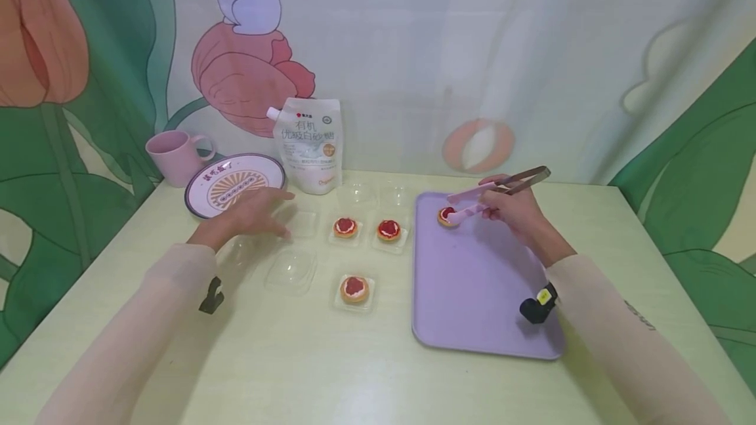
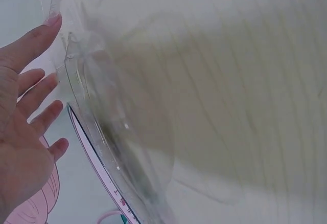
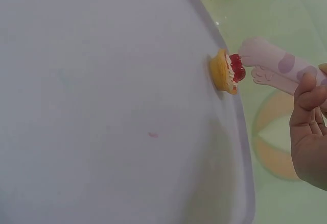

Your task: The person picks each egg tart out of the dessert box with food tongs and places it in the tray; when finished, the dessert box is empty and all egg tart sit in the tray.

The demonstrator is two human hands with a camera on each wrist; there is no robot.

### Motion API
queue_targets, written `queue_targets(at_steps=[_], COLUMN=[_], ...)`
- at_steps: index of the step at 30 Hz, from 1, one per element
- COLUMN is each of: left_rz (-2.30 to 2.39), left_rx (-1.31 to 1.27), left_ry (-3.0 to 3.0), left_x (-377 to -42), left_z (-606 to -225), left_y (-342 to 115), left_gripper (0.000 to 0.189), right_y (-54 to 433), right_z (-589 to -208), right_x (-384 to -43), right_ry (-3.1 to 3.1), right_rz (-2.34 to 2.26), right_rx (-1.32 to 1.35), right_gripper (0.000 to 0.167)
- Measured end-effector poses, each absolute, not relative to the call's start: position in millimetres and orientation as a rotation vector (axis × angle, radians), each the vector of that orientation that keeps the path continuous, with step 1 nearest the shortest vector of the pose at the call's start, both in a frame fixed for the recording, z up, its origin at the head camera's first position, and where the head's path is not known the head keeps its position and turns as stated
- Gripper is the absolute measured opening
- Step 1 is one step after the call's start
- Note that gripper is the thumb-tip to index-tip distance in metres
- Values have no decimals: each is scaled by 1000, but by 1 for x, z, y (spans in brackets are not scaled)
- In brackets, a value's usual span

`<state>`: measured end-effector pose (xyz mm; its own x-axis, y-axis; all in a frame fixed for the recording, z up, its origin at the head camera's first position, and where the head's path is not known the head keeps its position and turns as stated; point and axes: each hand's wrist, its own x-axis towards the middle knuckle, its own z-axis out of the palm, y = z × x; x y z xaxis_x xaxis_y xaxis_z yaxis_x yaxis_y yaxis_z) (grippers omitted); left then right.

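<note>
Past the right hand's fingertips, by the tips of the pink-armed tongs [image 1: 469,212], a berry-topped tart [image 1: 444,219] sits on the lilac tray [image 1: 478,294]. It looks light; its crust seems the firmer part, while the cream and glossy red topping could smear or slip. A gentle pinch across the crust's sides, below the berries, would likely suit it best. The right hand [image 1: 516,210] grips the tongs, fingers curled round their arms; the tips stand parted beside the topping, and whether they touch it cannot be told. The left hand [image 1: 254,212] is spread and grasps nothing, with a thin clear plastic container [image 1: 291,272] nearer the person than its fingertips.
</note>
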<state>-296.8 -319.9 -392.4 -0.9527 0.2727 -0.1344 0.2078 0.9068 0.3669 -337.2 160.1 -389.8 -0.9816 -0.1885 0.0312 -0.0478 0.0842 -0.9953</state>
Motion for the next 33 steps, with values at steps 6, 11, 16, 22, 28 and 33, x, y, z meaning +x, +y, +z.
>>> queue_targets(at_steps=[6,11,16,22,28,33], left_rz=[583,675,694,624,560,599], left_rx=[384,398,505,668,621,645], left_ry=[2882,2868,2858,2861,2836,2842], left_x=[-295,-293,-295,-302,-304,-304], left_z=[-386,-378,-377,-383,-387,-393], left_y=[-320,-310,-289,-265,-253,-249], left_gripper=[83,81,76,71,68,66], right_y=[162,161,153,139,130,115], right_z=[-383,-376,-369,-361,-362,-367], right_x=[-336,-333,-329,-326,-324,-326], right_ry=[2223,2169,2066,2001,1998,1991], right_rz=[-2062,-2095,-2142,-2145,-2113,-2114], right_rx=[-228,-221,-250,-264,-217,-207], right_gripper=[24,20,19,23,26,26])
